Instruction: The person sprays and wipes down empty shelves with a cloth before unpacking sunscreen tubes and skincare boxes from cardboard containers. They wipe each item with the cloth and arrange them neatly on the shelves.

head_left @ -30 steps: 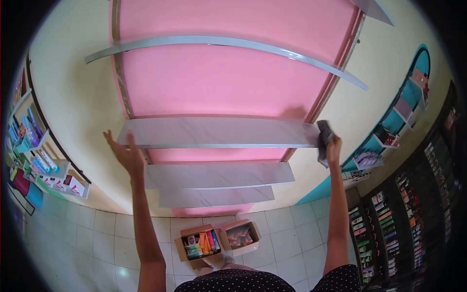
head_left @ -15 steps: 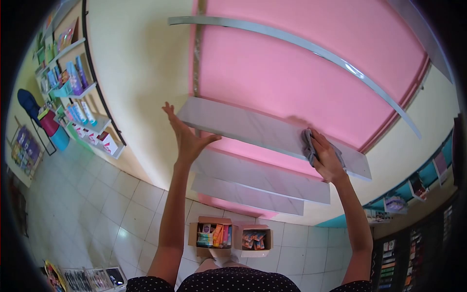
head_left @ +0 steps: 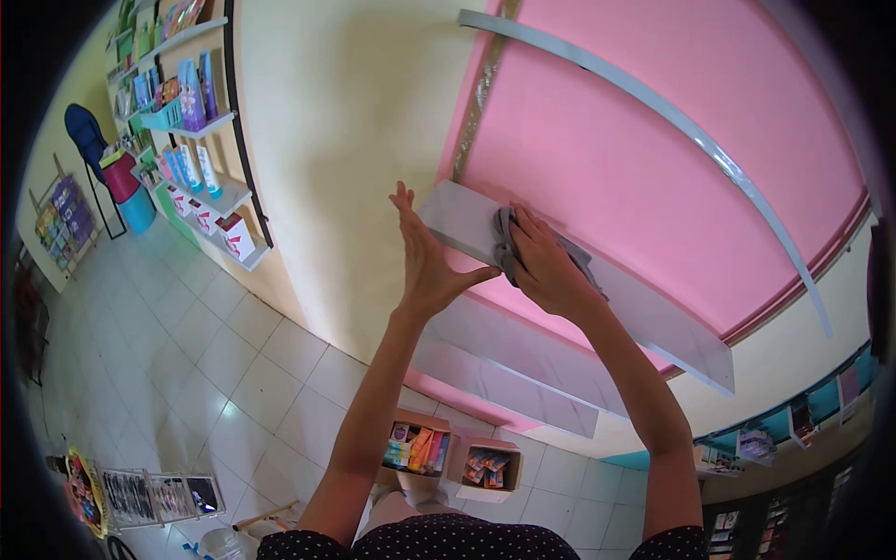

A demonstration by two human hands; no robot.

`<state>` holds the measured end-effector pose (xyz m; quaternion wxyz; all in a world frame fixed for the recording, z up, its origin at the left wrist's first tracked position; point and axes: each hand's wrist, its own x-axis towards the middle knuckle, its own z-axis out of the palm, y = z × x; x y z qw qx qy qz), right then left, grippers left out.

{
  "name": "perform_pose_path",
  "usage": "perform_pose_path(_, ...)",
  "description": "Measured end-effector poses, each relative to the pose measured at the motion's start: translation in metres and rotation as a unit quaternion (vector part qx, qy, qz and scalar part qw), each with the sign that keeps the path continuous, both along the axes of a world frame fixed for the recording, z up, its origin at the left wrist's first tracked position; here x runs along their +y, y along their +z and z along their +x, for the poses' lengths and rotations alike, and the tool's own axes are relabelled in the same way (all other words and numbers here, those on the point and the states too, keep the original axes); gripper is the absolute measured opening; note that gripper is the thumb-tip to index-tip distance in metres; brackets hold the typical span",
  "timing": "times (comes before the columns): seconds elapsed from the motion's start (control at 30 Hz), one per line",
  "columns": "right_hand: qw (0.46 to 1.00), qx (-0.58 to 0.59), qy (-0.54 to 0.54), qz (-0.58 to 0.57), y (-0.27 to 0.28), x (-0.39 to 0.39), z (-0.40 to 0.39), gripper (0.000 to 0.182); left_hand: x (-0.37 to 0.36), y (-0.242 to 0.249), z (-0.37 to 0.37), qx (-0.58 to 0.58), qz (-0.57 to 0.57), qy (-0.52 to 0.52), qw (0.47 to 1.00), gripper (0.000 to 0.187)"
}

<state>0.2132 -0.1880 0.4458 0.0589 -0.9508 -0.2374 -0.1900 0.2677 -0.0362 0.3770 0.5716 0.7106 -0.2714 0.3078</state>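
My right hand [head_left: 551, 266] presses a bunched grey cloth [head_left: 505, 245] against the top of a pale marbled shelf [head_left: 455, 210], left of the shelf's middle. Part of the cloth trails out to the right from under the fingers. At the shelf's left end, my left hand [head_left: 429, 271] is open, with fingers stretched upward beside the end and thumb spread along the front edge. The thumb tip points at the cloth, close to it. Behind the shelf is a pink wall panel [head_left: 607, 140].
More marbled shelves [head_left: 532, 341] sit below, and a curved-looking shelf edge [head_left: 644, 98] crosses above. Two open cartons of packaged goods, a left carton [head_left: 425, 420] and a right carton [head_left: 482, 492], stand on the tiled floor by my feet. Stocked wall shelves [head_left: 207, 126] are at the left.
My right hand has slid the cloth leftward along the shelf, close to my left hand. My left hand keeps its place at the shelf's left end. The view has turned left.
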Motion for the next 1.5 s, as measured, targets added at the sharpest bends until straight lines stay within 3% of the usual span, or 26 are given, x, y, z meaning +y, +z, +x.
perform_pose_path(0.27, 0.998, -0.051, 0.037, 0.022, -0.009, 0.053, 0.055, 0.033, 0.004, 0.0, 0.001, 0.002, -0.032, -0.042, 0.999, 0.133)
perform_pose_path(0.43, 0.986, -0.082, 0.144, 0.01, -0.007, 0.066, 0.063, 0.029, 0.006, -0.005, 0.006, -0.037, -0.067, -0.055, 0.996, 0.129)
perform_pose_path(0.53, 0.983, -0.021, 0.171, 0.061, -0.001, 0.061, 0.047, 0.026, 0.007, -0.003, 0.004, -0.032, -0.068, -0.07, 0.995, 0.125)
perform_pose_path(0.67, 0.987, -0.019, 0.144, 0.065, 0.006, 0.052, 0.05, 0.025, 0.008, 0.001, 0.001, -0.008, -0.077, -0.088, 0.993, 0.118)
perform_pose_path(0.73, 0.985, 0.058, 0.116, 0.116, 0.008, 0.055, 0.056, 0.021, 0.008, 0.002, -0.001, -0.003, -0.062, -0.082, 0.995, 0.117)
perform_pose_path(0.87, 0.976, 0.054, 0.139, 0.161, 0.006, 0.055, 0.05, 0.02, 0.007, 0.001, 0.0, -0.001, -0.077, -0.08, 0.994, 0.118)
perform_pose_path(0.97, 0.978, -0.031, 0.14, 0.148, 0.0, 0.046, 0.051, 0.023, 0.006, 0.002, -0.001, -0.004, -0.075, -0.07, 0.995, 0.118)
perform_pose_path(1.03, 0.993, -0.02, 0.035, 0.113, 0.0, 0.046, 0.056, 0.027, 0.007, 0.002, -0.002, 0.001, -0.059, -0.049, 0.997, 0.118)
perform_pose_path(1.27, 0.984, -0.026, 0.126, 0.124, -0.001, 0.044, 0.057, 0.027, 0.006, 0.001, 0.0, 0.0, -0.069, -0.057, 0.996, 0.119)
perform_pose_path(1.33, 0.994, -0.019, 0.002, 0.11, 0.0, 0.047, 0.061, 0.027, 0.006, 0.002, -0.001, 0.006, -0.066, -0.054, 0.996, 0.118)
perform_pose_path(1.5, 0.986, -0.035, 0.051, 0.156, -0.005, 0.049, 0.063, 0.026, 0.006, 0.001, 0.001, -0.022, -0.043, -0.025, 0.999, 0.118)
